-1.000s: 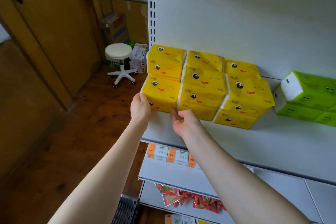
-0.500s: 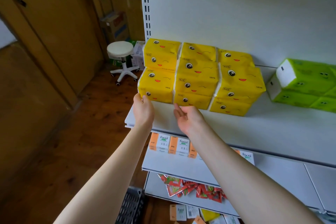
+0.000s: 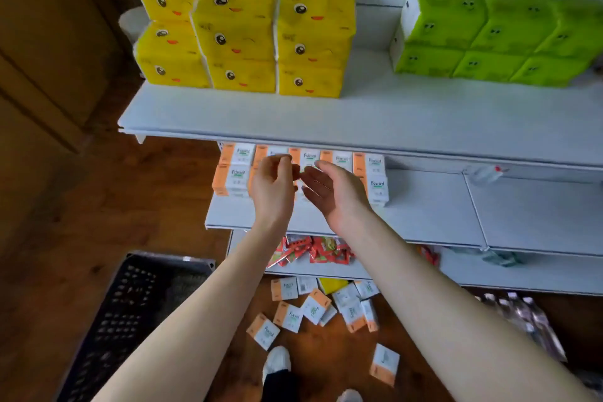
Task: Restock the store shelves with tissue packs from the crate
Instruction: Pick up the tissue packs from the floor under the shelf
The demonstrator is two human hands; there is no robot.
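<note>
Okay so, shelving: white metal unit filling most of the view, with at least three levels showing.
Floor: dark wood boards, left of the unit and under it.
Crate: black perforated plastic, sitting on the floor at bottom left, just left of my left forearm. It's pretty dim inside, so I can't tell what's in it.
Yellow tissue packs: big block with smiley faces at the left end of the top shelf, stacked and pushed tight against each other.
Green tissue packs: same kind of block on the same shelf, over to the right, with a clear gap between it and the yellow ones.
Facial packs: small orange-and-white ones on the left part of the middle shelf, lined up in rows, right behind both hands.
Loose packs: more of the small orange-and-white ones scattered on the floor below the bottom shelf, lying at all angles.
Red sachets: messy pile on the lower shelf, between my forearms.
Right hand: fingers straight and relaxed, palm turned toward the left hand, holding nothing.
Left hand: back of it toward the camera, fingers loosely curled, a bit blurry, nothing visible in it. It's close to the right hand but not touching.
Shoe: white, on the floor near the loose packs.
</note>
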